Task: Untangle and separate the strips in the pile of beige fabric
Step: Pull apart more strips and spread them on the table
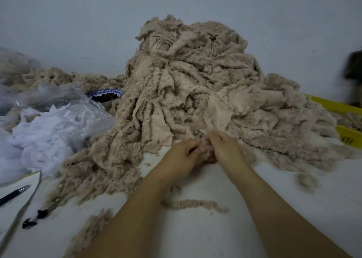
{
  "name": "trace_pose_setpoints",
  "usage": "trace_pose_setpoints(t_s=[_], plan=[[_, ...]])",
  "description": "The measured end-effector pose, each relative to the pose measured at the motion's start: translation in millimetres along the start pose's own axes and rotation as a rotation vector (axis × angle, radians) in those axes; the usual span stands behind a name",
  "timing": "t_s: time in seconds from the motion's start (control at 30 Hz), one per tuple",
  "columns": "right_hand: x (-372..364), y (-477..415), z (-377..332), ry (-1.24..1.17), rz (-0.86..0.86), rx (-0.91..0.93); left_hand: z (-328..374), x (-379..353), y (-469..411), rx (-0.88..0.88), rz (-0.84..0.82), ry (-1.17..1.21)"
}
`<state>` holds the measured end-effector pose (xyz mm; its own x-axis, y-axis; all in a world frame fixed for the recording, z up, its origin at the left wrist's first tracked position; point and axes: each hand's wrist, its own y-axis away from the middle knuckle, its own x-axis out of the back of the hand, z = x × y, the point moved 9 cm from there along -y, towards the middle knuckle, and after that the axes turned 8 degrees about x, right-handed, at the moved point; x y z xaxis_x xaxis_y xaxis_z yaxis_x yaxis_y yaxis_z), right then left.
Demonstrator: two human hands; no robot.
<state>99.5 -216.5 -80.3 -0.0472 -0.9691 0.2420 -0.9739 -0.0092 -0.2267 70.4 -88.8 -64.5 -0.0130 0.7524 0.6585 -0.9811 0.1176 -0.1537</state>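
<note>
One pile (188,85) in left hand (183,154), right hand (223,148)

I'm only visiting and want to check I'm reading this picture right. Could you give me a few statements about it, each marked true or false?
1. The left hand and the right hand both grip fabric at the near foot of the beige pile. True.
2. The pen lies right of the pile. False: it lies on paper at the left.
3. A yellow crate sits at the pile's right edge. True.
4. The blue-rimmed bowl is empty. False: it holds dark pieces.
5. A loose strip lies on the table, apart from the pile. True.
</note>
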Motion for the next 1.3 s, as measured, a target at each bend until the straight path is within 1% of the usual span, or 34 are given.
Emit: trace_pose_setpoints(t_s=[0.07,0.13,0.2,0.3,0.37,0.43,0.47,0.5,0.53,0.57,0.6,0.67,0.7,0.73,0.77,0.83,0.87,0.9,0.93,1.0,1.1,1.17,1.23,1.3], plan=[[-10.7,2.2,5.0,-0.002,-0.104,-0.068,11.3,-17.6,8.7,-0.052,-0.161,0.06],[-12.2,2.9,6.1,-0.093,-0.172,-0.103,12.6,-25.1,12.9,-0.029,-0.267,0.19],[-14.0,5.8,2.2,-0.204,-0.238,-0.109,13.2,-22.7,11.8,-0.004,-0.285,0.349],[-23.8,7.7,-5.2,-0.409,-0.305,-0.105,11.6,-12.8,10.6,0.09,-0.273,0.755],[-33.9,14.5,-11.5,-0.529,-0.419,-0.11,14.5,-11.8,14.9,0.114,-0.339,0.912],[-46.4,32.2,-24.0,-0.656,-0.627,-0.156,23.5,-18.4,25.4,0.106,-0.483,0.883],[-50.4,41.4,-32.4,-0.702,-0.722,-0.155,26.8,-22.3,30.9,0.093,-0.54,0.819],[-51.1,45.6,-36.3,-0.731,-0.763,-0.135,28.4,-24.9,35.0,0.085,-0.574,0.752],[-51.6,46.5,-39.1,-0.753,-0.758,-0.123,27.4,-25.9,35.4,0.09,-0.577,0.719],[-50.3,42.2,-37.6,-0.744,-0.686,-0.115,25.0,-23.5,34.0,0.116,-0.556,0.733],[-45.3,33.8,-32.8,-0.669,-0.558,-0.095,21.4,-18.5,31.2,0.16,-0.511,0.786],[-20.8,13.4,-26.7,-0.393,-0.218,0.047,8.0,-5.9,21.4,0.292,-0.362,0.916],[-15.7,12.2,-33.7,-0.285,-0.167,0.144,-3.4,0.2,15.0,0.363,-0.257,0.934],[-20.6,16.0,-41.9,-0.208,-0.22,0.22,-15.1,5.4,10.1,0.42,-0.155,0.924],[-34.7,23.0,-45.5,-0.136,-0.353,0.27,-24.1,8.1,6.9,0.465,-0.092,0.937],[-65.3,42.4,-38.8,0.01,-0.637,0.264,-35.6,10.3,3.6,0.53,-0.025,1.112],[-71.6,48.0,-36.2,0.059,-0.703,0.242,-41.1,12.5,2.9,0.561,0.007,1.235],[-71.7,49.1,-34.6,0.069,-0.71,0.223,-46.9,16.1,2.3,0.59,0.047,1.353],[-67.6,46.4,-34.4,0.041,-0.677,0.197,-51.0,18.5,2.6,0.621,0.082,1.448],[-57.2,38.7,-31.4,-0.03,-0.598,0.138,-60.1,21.1,2.3,0.66,0.14,1.54],[-51.2,33.8,-24.6,-0.04,-0.545,0.103,-63.7,27.3,1.3,0.614,0.232,1.588],[-43.2,24.2,-18.5,-0.061,-0.435,0.064,-66.0,29.6,-0.5,0.57,0.287,1.691],[-35.1,16.6,-14.2,-0.157,-0.324,-0.002,-65.5,30.6,-0.5,0.53,0.299,1.764],[-34.0,14.6,-9.0,-0.239,-0.281,-0.065,-59.3,30.5,-2.7,0.487,0.238,1.766]])
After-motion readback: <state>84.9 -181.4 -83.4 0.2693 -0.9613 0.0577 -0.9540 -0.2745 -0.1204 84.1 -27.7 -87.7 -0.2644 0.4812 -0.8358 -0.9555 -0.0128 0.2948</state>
